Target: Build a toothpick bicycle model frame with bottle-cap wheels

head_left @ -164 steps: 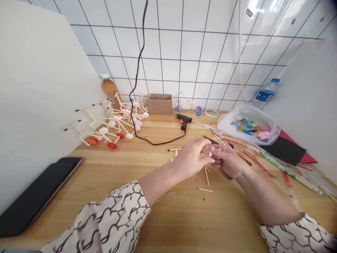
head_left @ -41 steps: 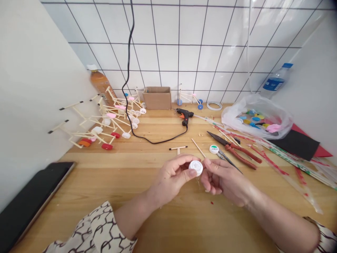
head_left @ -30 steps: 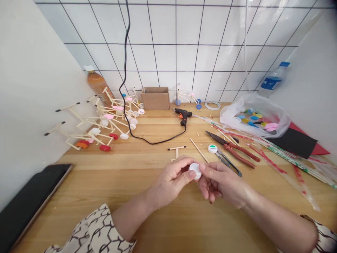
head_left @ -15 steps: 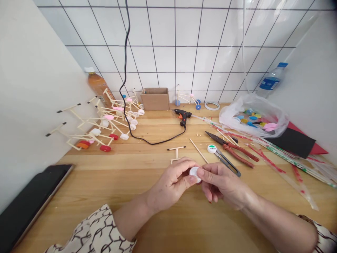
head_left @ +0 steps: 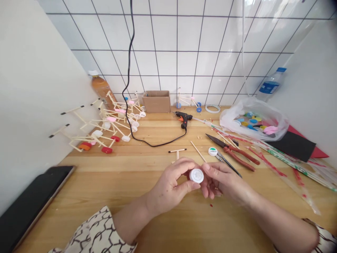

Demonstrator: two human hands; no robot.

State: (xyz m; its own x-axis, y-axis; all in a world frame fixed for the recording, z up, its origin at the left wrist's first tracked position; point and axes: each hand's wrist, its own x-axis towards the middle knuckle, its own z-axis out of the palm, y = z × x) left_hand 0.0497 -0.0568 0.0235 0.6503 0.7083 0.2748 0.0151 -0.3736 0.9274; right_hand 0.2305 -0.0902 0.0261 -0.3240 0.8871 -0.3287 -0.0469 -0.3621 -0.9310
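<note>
My left hand [head_left: 175, 182] pinches a round white bottle cap [head_left: 196, 175] between thumb and fingers, its flat face turned up toward me. Close beside the cap's right edge is my right hand [head_left: 222, 179], thumb lifted off the cap's face and fingers loosely bent, with nothing visible held in it. Whether its fingertips touch the cap's far side is hidden. On the table below lies a tiny red bit [head_left: 211, 205]. Just beyond my hands lie a T-shaped matchstick piece [head_left: 177, 151], partly covered, a thin wooden stick [head_left: 198, 150] and another white cap with a green mark [head_left: 212, 151].
Small stick-and-cap models [head_left: 110, 119] crowd the left, before a drink bottle [head_left: 101, 88]. A glue gun [head_left: 184, 117] with its black cord [head_left: 152, 144] lies mid-table. Pliers [head_left: 234, 151], snips [head_left: 229, 165], plastic strips [head_left: 279, 154] and a bag of caps [head_left: 229, 117] occupy the right.
My right thumb has come off the cap's face and moved slightly right. The cap now shows more fully in my left hand. A red bit now shows apart from my right fingers.
</note>
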